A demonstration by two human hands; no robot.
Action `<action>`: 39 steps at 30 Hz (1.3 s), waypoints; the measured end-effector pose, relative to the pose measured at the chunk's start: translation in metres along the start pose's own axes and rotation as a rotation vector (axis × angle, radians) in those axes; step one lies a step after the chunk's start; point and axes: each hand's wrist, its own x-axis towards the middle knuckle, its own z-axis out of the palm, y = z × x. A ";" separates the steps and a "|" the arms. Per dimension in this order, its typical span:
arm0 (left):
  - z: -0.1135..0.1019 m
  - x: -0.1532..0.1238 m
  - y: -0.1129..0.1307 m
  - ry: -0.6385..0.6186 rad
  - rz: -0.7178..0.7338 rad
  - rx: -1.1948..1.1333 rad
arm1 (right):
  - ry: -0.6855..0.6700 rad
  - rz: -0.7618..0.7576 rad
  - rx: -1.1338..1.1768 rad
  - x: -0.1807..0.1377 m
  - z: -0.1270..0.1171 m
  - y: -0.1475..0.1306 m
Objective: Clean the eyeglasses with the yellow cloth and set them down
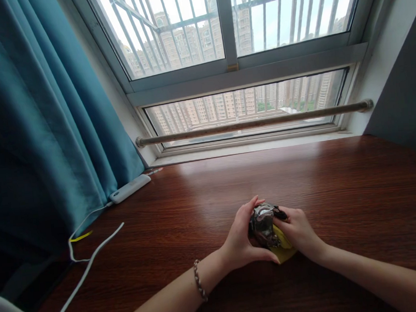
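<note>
Both forearms reach forward over the dark wooden table [341, 183] and meet near its middle. The left hand [241, 240] is cupped, thumb low and fingers [250, 204] curled over the top and left side of a crumpled packet [263, 225]. A beaded bracelet [199, 279] circles the left wrist. The right hand [299, 230] comes in from the other side, knuckles up, its fingers closed narrowly on the packet's right edge, so both hands hold the same thing between them.

The packet is a small wad of silvery, shiny foil, wrinkled and reflecting the light, with a dark patch at its upper right. A yellow part [284, 251] shows beneath it, sticking out under the right hand and lying on or just above the table; whether it is the packet's outer face or a separate piece cannot be told. It sits right between the two hands, close to the table surface.

There is one packet and two hands. At the left edge of the table lies one white power strip [130, 188] beside the teal curtain [37, 117], with white cables [93, 258] trailing toward the near corner. One metal bar [256, 122] runs across the lower window [233, 32].
</note>
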 end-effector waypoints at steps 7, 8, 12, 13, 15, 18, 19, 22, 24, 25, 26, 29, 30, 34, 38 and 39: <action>-0.002 0.001 0.009 0.013 -0.119 0.006 | -0.056 -0.011 0.017 -0.003 0.001 0.000; -0.003 0.002 0.008 0.007 -0.135 -0.010 | -0.068 -0.020 0.017 -0.004 0.000 0.000; -0.006 0.004 0.004 -0.042 -0.163 -0.018 | -0.095 -0.065 0.029 -0.004 0.000 -0.001; -0.005 0.004 0.004 -0.043 -0.145 0.002 | -0.090 -0.061 0.028 -0.004 0.000 0.000; -0.004 0.003 0.003 -0.012 -0.071 0.054 | -0.062 -0.040 0.022 -0.004 0.001 0.000; 0.001 0.001 0.004 0.033 0.054 0.151 | -0.020 -0.016 0.031 -0.003 0.001 0.001; 0.002 0.000 0.004 0.049 0.079 0.189 | -0.007 -0.010 0.031 -0.003 0.001 0.001; 0.005 -0.001 0.007 0.084 0.086 0.235 | -0.004 -0.005 0.018 -0.004 0.000 0.001; 0.004 -0.001 0.009 0.073 0.039 0.178 | -0.026 -0.013 0.006 -0.004 -0.001 0.000; 0.003 0.000 0.010 0.052 0.000 0.126 | -0.039 -0.017 0.002 -0.004 -0.001 -0.001; 0.001 0.001 0.010 0.032 -0.051 0.063 | -0.046 -0.016 -0.002 -0.005 -0.002 -0.002; -0.004 0.005 0.010 0.009 -0.204 -0.106 | -0.075 -0.008 0.011 -0.006 -0.003 -0.005; -0.006 0.006 0.010 0.003 -0.229 -0.136 | -0.089 -0.013 0.022 -0.006 -0.003 -0.006; -0.008 0.010 0.010 -0.014 -0.235 -0.148 | -0.129 -0.070 0.042 -0.007 -0.003 -0.006; -0.005 0.008 0.010 0.079 -0.245 -0.193 | -0.044 -0.048 0.120 -0.004 -0.002 -0.001; -0.005 0.006 0.008 0.100 -0.249 -0.252 | -0.004 -0.029 0.145 -0.003 -0.001 0.001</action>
